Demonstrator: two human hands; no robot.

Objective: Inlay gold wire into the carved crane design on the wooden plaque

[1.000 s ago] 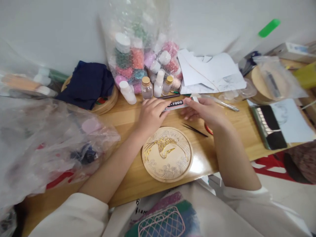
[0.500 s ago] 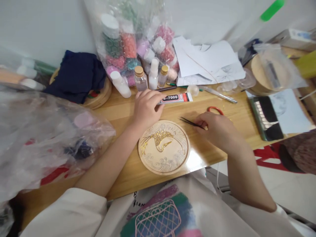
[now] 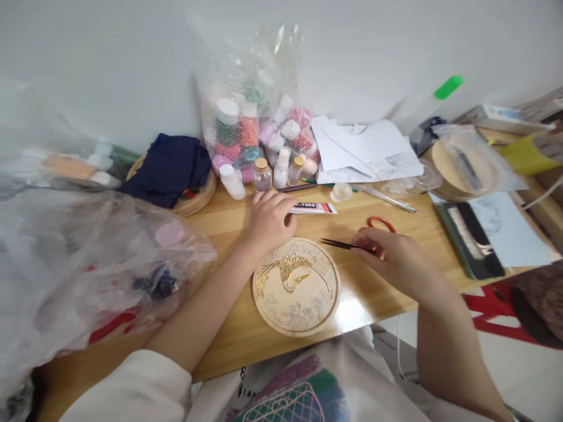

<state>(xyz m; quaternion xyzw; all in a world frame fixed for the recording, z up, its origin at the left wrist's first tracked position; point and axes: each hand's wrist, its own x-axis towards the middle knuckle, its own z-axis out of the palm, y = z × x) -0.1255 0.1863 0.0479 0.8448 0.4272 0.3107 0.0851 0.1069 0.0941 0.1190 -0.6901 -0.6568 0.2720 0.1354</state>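
Observation:
My left hand (image 3: 273, 221) is closed over the cap end of a B-7000 glue tube (image 3: 313, 208), which lies on the table. The tube's printed end sticks out to the right of my fingers. My right hand (image 3: 387, 252) grips a pair of black tweezers (image 3: 341, 244), tips pointing left, just above the right rim of a round wooden board (image 3: 303, 319). The board carries a gold-outlined crane and drawn waves. Right behind my right hand lies a pair of scissors with orange-red handles (image 3: 382, 220), partly hidden.
Behind stand small bottles (image 3: 263, 176) and a clear bag of bead jars (image 3: 227, 132). Papers (image 3: 365, 146) and a silver pen (image 3: 389, 199) lie at the back. A phone (image 3: 472, 243) is on the right; a large plastic bag (image 3: 105, 264) fills the left.
The view has tilted up, so everything sits lower in the picture. My right hand has turned the tweezers a little flatter. My left hand stays at the glue tube.

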